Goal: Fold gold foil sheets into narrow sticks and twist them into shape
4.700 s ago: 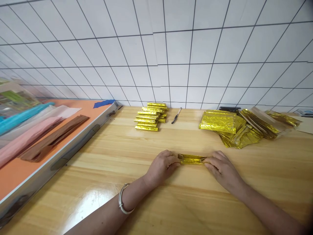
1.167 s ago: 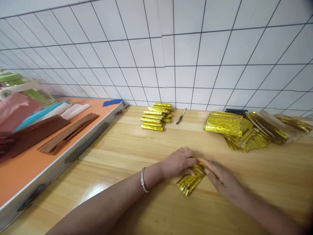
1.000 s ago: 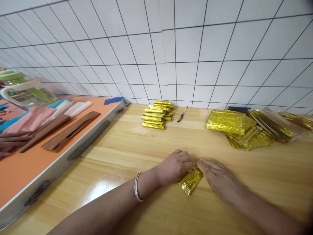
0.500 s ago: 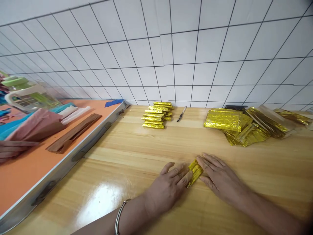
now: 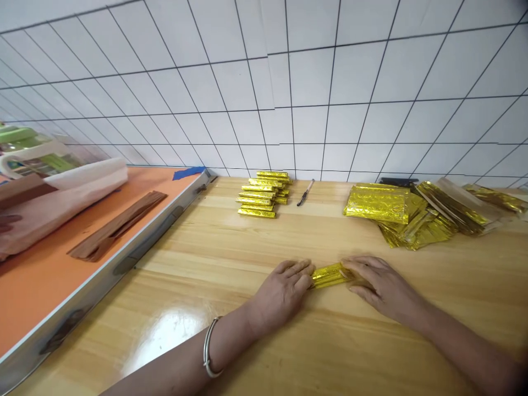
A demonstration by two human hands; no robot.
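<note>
Left hand: your left hand [image 5: 282, 291] curls over the near end of a folded gold foil strip [image 5: 329, 275], grasping it.
Right hand: your right hand [image 5: 383, 283] grasps the other end between thumb and fingers.
Gold foil strip: between your hands, low over the wooden desk [image 5: 231, 250].
Beyond your left hand: stacked gold foil rolls [image 5: 256, 202], with a pen [image 5: 306, 193] just beside.
Beyond your right hand: a pile of gold foil sheets [image 5: 377, 203].
Far left of your hands: brown folded paper [image 5: 119, 224] on an orange surface [image 5: 53, 286].
</note>
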